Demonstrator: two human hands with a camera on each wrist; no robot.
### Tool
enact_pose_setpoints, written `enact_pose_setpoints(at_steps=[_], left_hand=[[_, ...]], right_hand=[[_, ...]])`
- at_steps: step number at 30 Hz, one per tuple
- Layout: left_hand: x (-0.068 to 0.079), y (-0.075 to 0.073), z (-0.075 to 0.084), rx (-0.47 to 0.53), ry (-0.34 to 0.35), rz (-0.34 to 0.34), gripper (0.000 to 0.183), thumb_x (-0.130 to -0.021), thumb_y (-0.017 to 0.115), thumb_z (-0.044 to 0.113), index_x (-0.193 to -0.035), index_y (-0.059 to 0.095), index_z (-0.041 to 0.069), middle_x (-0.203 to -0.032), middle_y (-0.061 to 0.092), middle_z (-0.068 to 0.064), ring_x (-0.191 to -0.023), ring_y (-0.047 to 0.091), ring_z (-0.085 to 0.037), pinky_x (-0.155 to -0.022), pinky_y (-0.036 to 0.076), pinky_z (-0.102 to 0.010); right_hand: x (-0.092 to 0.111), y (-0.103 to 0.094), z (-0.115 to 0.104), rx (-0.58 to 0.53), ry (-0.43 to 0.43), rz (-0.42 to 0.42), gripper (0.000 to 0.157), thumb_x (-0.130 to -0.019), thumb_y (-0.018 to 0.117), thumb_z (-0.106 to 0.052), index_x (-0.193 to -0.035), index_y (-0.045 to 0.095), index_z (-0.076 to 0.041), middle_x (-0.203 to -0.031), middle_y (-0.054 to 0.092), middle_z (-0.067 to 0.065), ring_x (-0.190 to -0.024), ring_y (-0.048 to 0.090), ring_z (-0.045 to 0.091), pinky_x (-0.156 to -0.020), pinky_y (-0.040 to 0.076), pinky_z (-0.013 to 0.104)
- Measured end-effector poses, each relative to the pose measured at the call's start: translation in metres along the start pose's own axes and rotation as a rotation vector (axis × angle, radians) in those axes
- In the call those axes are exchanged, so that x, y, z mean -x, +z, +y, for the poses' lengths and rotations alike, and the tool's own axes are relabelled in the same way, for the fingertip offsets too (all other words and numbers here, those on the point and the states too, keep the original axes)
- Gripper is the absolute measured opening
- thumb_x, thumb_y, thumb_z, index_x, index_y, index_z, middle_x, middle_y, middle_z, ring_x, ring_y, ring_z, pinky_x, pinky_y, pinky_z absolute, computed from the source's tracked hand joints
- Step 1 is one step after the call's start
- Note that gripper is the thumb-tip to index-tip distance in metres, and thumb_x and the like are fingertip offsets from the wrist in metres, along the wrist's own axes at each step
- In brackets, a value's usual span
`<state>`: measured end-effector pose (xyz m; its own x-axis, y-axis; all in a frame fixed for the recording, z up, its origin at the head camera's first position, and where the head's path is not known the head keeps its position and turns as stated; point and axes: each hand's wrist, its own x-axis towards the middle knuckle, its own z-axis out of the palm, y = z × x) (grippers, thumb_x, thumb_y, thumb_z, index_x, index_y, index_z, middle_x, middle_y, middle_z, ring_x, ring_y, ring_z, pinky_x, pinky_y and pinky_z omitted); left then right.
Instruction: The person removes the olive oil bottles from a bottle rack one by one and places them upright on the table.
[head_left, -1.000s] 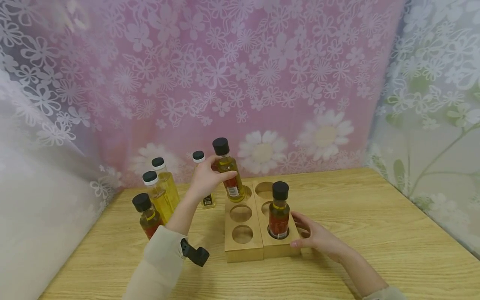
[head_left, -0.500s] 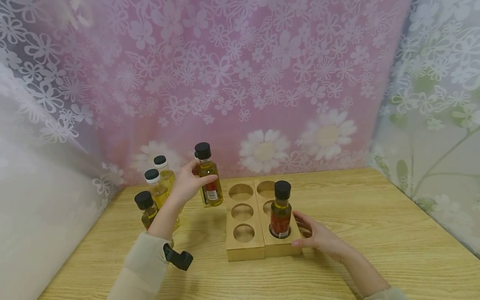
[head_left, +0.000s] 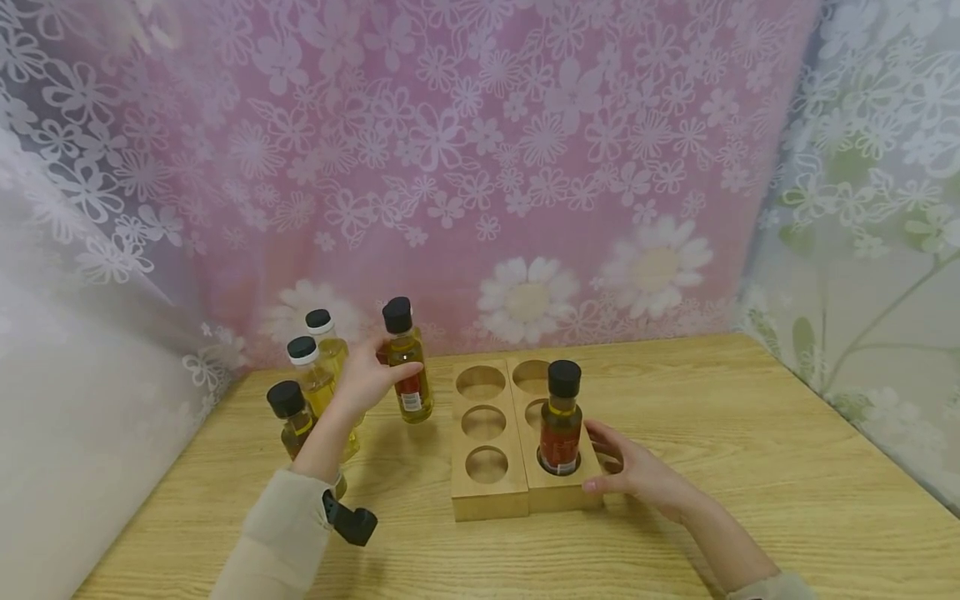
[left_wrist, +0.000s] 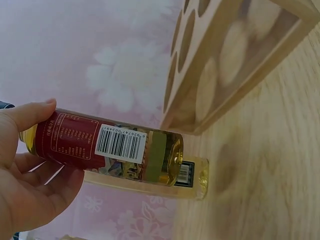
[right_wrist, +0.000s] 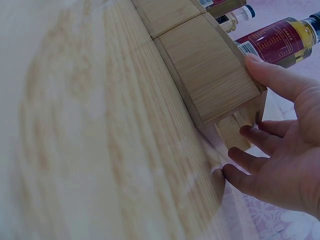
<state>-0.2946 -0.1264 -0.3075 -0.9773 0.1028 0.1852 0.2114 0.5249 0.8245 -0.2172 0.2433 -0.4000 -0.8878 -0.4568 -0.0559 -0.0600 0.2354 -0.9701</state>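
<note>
My left hand (head_left: 365, 381) grips an oil bottle (head_left: 410, 385) round its red label, thumb on one side and fingers on the other. This black-capped bottle is held left of a two-part wooden bottle rack (head_left: 491, 507), its base close over the table in the left wrist view. A similar red-labelled bottle (head_left: 560, 435) stands in the rack's front right hole. The holes of the left row have no bottles. At the rack's front right corner lies my right hand (head_left: 642, 477), its thumb against the wood and its fingers loosely spread along the side (right_wrist: 270, 150).
Left of the rack stand two pale yellow oil bottles with white-collared caps (head_left: 302, 350) and a dark-capped bottle (head_left: 287, 400), partly behind my left forearm. Another pale bottle (left_wrist: 201, 175) is mostly hidden behind the held one. A flowered curtain (head_left: 525, 167) backs the wooden table (head_left: 697, 383).
My left hand has carried the bottle from over the rack's back left hole leftward and down toward the table. My right hand stays at the rack's corner.
</note>
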Motion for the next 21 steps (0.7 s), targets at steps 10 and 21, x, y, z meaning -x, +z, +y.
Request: enact_pose_setpoints(at_steps=[10, 21], left_hand=[[-0.003, 0.003, -0.024, -0.063, -0.066, 0.018, 0.053, -0.083, 0.071, 0.023, -0.127, 0.05, 0.005, -0.118, 0.056, -0.017, -0.106, 0.055, -0.033, -0.084, 0.048, -0.046], [-0.002, 0.009, -0.031, -0.095, -0.057, -0.001, 0.05, -0.082, 0.072, 0.025, -0.123, 0.053, 0.005, -0.115, 0.059, -0.016, -0.104, 0.056, -0.033, -0.083, 0.049, -0.045]], right_hand=[[-0.001, 0.0, -0.001, 0.016, -0.009, -0.006, 0.092, -0.083, 0.07, -0.014, -0.147, 0.006, 0.002, -0.149, 0.005, 0.029, -0.133, 0.008, 0.051, -0.105, 0.013, 0.059], [0.0, 0.0, 0.001, 0.016, -0.003, 0.006, 0.092, -0.083, 0.071, -0.015, -0.147, 0.007, 0.003, -0.149, 0.006, 0.029, -0.132, 0.008, 0.052, -0.106, 0.013, 0.058]])
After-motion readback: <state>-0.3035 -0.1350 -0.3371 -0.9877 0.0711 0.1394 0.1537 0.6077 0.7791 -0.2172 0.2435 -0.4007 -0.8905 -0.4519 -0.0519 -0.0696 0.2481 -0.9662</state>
